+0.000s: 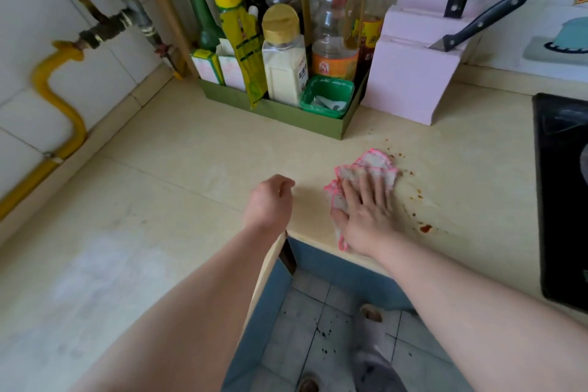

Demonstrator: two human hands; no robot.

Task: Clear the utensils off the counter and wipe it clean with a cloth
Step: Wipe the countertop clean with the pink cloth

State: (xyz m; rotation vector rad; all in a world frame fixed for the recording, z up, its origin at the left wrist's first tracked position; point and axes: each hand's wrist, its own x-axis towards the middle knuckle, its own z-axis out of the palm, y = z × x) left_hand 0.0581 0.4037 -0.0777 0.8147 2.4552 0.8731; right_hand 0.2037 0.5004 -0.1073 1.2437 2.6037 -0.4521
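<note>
Nearest, at the bottom: grey floor tiles (pixel 305 321) flecked with dark spots, a slippered foot (pixel 374 356), and blue cabinet fronts (pixel 273 296) below an L-shaped beige surface (pixel 159 188). Rising from the lower corners, two bare forearms.

Left hand (pixel 269 200) lying on the surface near its inner corner, fingers curled under, apparently loosely, with nothing in them. Right hand (pixel 366 216) just to the right and apart from it, laid flat with fingers straight and spread, pressing down on a crumpled white cloth (pixel 372 165) with pink edging. Cloth bunched under and beyond the fingertips, near the front edge of the surface.

Touching the cloth's right side and trailing toward the front edge, reddish-brown specks and one larger red blot (pixel 425 228), with a pale smear around them. Farther right, the black glass of a cooktop (pixel 560 200), cut off by the frame.

Beyond the cloth, a green tray (pixel 286 113) crowded with sauce bottles, a yellow-capped jar (pixel 283 64) of pale powder, a yellow pouch, small cartons and a green tub (pixel 327 94). Just right of the tray, a pink knife block (pixel 410 73) holding two black-handled knives (pixel 486 22).

Farthest back and to the left, white wall tiles, grey pipework and a yellow gas pipe (pixel 60 99) bending down toward the surface.
</note>
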